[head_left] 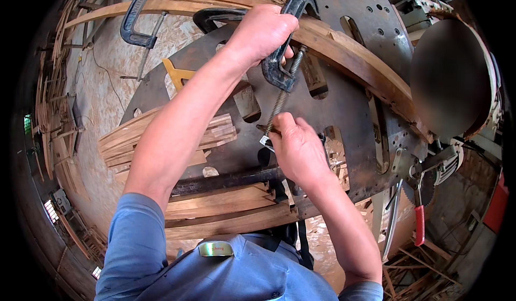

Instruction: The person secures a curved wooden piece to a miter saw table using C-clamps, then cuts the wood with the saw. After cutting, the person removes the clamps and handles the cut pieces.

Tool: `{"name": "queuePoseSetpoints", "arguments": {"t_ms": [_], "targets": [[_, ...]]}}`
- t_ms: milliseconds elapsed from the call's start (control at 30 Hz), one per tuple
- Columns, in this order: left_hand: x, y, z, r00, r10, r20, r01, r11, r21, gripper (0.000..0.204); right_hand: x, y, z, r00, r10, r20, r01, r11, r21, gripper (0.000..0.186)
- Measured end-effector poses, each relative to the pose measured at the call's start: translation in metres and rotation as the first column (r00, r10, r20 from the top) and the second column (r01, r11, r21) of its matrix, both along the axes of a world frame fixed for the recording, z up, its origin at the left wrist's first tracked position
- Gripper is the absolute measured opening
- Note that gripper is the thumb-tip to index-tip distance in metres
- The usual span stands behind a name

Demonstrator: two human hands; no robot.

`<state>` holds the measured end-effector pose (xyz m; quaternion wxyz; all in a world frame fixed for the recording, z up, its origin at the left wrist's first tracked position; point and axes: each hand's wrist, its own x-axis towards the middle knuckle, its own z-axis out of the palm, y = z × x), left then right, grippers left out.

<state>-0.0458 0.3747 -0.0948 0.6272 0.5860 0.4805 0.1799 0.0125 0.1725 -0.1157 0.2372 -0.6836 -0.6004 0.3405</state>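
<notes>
My left hand [264, 32] is wrapped round the dark frame of a C-clamp [302, 4] at the far middle. The clamp reaches over a long, curved wooden beam [355, 58], and its threaded screw [279, 103] points back toward me. At the near end of that screw my right hand [296, 149] is closed on the clamp's handle, most of which its fingers hide. Farther left, a second C-clamp [130, 24] sits on the same beam. Part of another black clamp [207, 17] shows behind my left hand.
A slotted metal table [344, 115] lies beneath the work. Wooden strips [129, 139] and a yellow tool [171, 74] rest at left; longer boards [215, 207] lie nearest me. A red-handled saw [419, 220] hangs at right, below a blurred round shape [450, 78].
</notes>
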Motion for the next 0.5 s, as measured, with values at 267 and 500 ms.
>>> {"name": "queuePoseSetpoints", "arguments": {"t_ms": [267, 500], "targets": [[-0.001, 0.0, 0.003, 1.0, -0.002, -0.016, 0.002, 1.0, -0.031, 0.023, 0.027, 0.007, -0.014, 0.951, 0.267, -0.157, -0.284, 0.954, -0.095, 0.017], [-0.005, 0.001, 0.004, 1.0, -0.012, -0.012, 0.012, 0.999, -0.029, 0.026, 0.02, 0.007, 0.002, 0.948, 0.243, 0.204, -0.27, 0.956, 0.118, 0.008]]}}
